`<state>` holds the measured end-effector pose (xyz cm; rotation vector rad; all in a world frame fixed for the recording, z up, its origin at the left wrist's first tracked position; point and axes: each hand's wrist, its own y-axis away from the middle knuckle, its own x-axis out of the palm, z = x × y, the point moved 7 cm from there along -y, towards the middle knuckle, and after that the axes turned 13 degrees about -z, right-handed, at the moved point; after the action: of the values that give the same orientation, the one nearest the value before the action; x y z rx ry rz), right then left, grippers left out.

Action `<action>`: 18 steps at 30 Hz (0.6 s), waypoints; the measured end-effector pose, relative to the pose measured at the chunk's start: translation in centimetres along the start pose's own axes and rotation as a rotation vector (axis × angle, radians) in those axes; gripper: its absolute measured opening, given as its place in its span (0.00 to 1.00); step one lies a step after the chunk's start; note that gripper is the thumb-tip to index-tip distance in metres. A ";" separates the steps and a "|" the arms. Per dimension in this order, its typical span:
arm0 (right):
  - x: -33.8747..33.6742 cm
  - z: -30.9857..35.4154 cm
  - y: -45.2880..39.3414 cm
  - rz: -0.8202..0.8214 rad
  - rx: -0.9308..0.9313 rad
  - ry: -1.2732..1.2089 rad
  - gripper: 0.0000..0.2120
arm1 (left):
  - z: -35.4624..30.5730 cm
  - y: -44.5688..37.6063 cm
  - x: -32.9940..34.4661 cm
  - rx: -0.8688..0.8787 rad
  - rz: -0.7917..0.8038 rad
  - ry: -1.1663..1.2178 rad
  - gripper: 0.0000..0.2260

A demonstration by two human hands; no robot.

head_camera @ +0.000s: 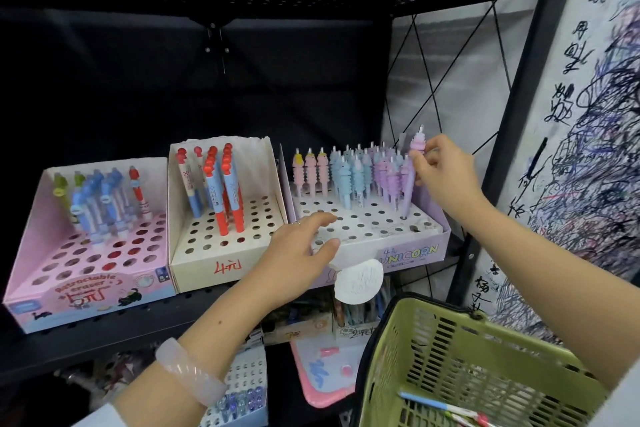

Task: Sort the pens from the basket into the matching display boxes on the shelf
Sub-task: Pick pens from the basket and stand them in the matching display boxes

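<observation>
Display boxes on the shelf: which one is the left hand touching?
The Unicorn box, rightmost of three; the left hand rests on its front edge.

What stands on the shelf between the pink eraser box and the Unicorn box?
In the head view, a cream display box stands between the pink eraser box and the Unicorn box, holding several red and blue pens.

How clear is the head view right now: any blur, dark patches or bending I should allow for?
Head view: wide-angle bending curves the shelf post and upper shelf edge; the back of the shelf is nearly black, hiding detail; the scribbled wall sheet at right is smeared; the purple pen pinched by the right hand and the unicorn box read softly; the left hand is fairly sharp.
</observation>
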<state>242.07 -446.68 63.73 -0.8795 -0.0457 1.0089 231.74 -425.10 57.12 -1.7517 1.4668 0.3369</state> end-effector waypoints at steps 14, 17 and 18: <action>1.2 -1.4 2.9 0.251 0.080 0.128 0.08 | -2.6 1.3 -0.8 0.076 -0.090 0.065 0.14; -1.1 -0.1 3.7 0.195 0.042 0.056 0.07 | -4.7 2.5 0.0 0.116 -0.083 0.212 0.11; -1.8 0.1 4.5 0.206 0.040 -0.003 0.06 | -5.4 3.1 0.9 0.117 -0.049 0.272 0.10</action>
<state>237.83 -446.89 61.46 -0.8585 0.0636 1.1994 227.64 -429.59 58.65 -1.7868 1.5946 -0.0144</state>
